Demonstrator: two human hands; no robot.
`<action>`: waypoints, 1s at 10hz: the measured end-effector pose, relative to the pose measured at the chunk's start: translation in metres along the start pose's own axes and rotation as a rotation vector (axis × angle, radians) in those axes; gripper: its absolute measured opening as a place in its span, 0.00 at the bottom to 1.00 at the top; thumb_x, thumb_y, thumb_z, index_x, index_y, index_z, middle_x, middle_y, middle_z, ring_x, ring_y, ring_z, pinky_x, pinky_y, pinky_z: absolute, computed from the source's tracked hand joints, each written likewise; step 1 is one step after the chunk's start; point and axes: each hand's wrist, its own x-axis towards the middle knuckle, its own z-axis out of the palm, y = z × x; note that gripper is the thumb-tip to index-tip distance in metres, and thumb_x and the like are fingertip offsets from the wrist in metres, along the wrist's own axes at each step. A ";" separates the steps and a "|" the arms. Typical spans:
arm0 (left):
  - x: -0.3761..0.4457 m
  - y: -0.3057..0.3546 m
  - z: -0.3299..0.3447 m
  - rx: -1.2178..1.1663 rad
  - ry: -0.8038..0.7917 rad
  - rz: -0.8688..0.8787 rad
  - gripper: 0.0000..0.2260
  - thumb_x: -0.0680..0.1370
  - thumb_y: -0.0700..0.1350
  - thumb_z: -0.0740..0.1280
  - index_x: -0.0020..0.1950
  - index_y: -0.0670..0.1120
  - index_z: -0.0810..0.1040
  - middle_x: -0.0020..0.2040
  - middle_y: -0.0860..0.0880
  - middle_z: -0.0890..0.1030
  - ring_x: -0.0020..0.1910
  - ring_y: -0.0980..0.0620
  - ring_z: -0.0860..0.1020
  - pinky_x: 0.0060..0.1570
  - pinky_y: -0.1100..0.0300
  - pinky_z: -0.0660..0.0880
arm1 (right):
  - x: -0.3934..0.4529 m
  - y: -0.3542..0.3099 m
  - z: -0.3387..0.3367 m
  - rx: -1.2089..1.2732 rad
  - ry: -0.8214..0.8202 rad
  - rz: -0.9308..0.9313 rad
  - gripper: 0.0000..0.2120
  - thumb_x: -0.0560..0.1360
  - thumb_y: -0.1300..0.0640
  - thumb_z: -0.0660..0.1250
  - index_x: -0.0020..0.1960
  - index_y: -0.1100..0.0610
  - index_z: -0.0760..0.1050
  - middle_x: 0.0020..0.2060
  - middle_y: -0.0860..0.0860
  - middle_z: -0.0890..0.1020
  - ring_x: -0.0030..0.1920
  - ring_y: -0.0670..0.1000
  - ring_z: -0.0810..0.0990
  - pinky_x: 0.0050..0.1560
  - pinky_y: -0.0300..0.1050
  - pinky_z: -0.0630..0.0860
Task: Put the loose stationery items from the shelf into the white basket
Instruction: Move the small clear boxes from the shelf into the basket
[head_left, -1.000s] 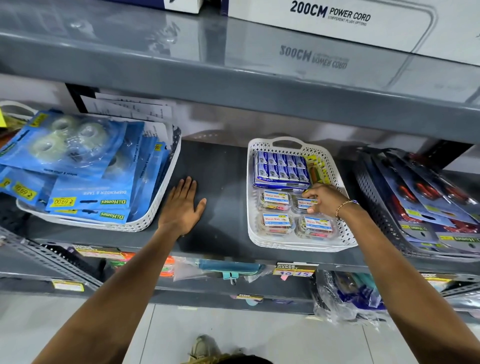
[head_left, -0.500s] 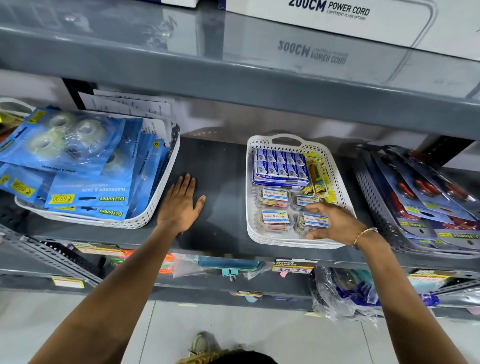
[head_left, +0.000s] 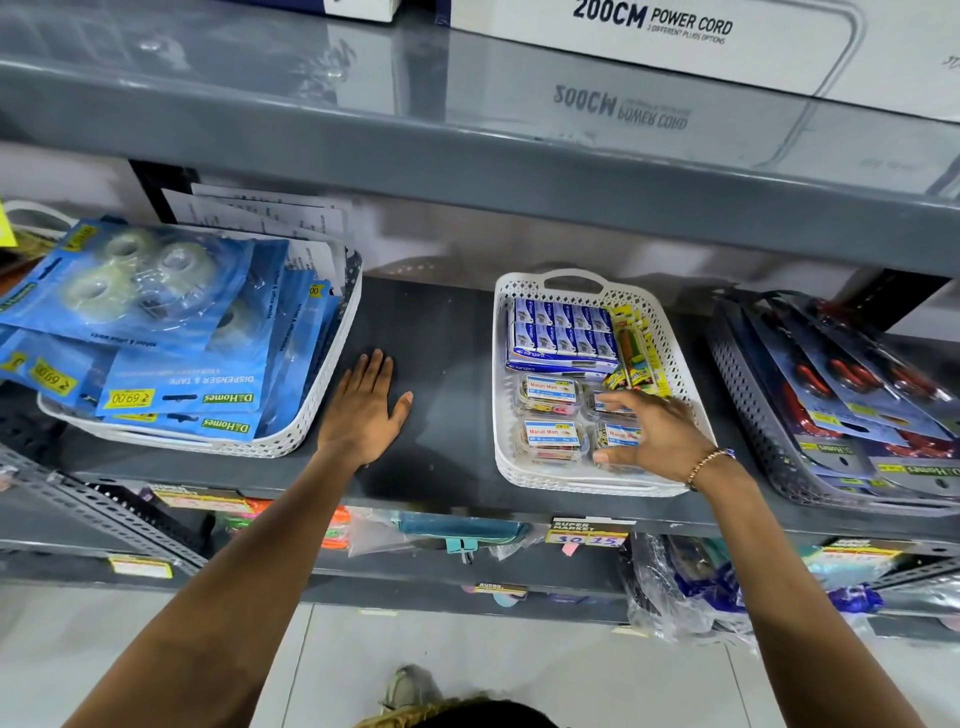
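Observation:
The white basket (head_left: 574, 283) sits on the grey shelf (head_left: 447, 338) at centre right. It holds blue staple boxes (head_left: 563, 332), yellow packets (head_left: 636, 353) and clear tubs with blue labels (head_left: 550, 397). My right hand (head_left: 649, 434) hovers over the basket's near right corner with its fingers spread above two of the tubs, and nothing is gripped. My left hand (head_left: 363, 410) lies flat, palm down, on the bare shelf between the two white baskets.
A second white basket (head_left: 332, 400) at left is piled with blue tape-dispenser packs. A grey basket (head_left: 748, 415) of carded scissors stands at right. An upper shelf (head_left: 467, 150) overhangs closely. Bagged goods hang on the shelf below.
My right hand drew back from the middle of the basket toward its near right corner and now spreads open over the tubs. The left hand stayed put.

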 end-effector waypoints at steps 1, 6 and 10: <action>0.000 0.000 0.000 -0.007 -0.005 -0.003 0.31 0.80 0.60 0.46 0.78 0.44 0.47 0.80 0.47 0.47 0.78 0.49 0.45 0.77 0.53 0.44 | 0.008 -0.016 0.001 -0.068 -0.003 -0.073 0.35 0.62 0.42 0.76 0.66 0.47 0.67 0.64 0.47 0.76 0.65 0.51 0.72 0.69 0.51 0.60; 0.003 -0.001 0.003 -0.020 0.005 -0.008 0.31 0.80 0.60 0.46 0.78 0.45 0.47 0.80 0.47 0.48 0.78 0.50 0.45 0.77 0.54 0.43 | 0.021 -0.047 0.022 -0.429 -0.067 -0.076 0.32 0.65 0.38 0.71 0.65 0.45 0.66 0.65 0.46 0.75 0.64 0.52 0.73 0.67 0.51 0.60; 0.003 -0.002 0.004 -0.012 0.004 -0.012 0.31 0.80 0.60 0.45 0.78 0.45 0.46 0.80 0.47 0.47 0.78 0.50 0.45 0.77 0.54 0.42 | 0.023 -0.050 0.028 -0.491 -0.053 -0.044 0.31 0.65 0.38 0.69 0.64 0.47 0.67 0.64 0.49 0.76 0.62 0.54 0.74 0.64 0.52 0.65</action>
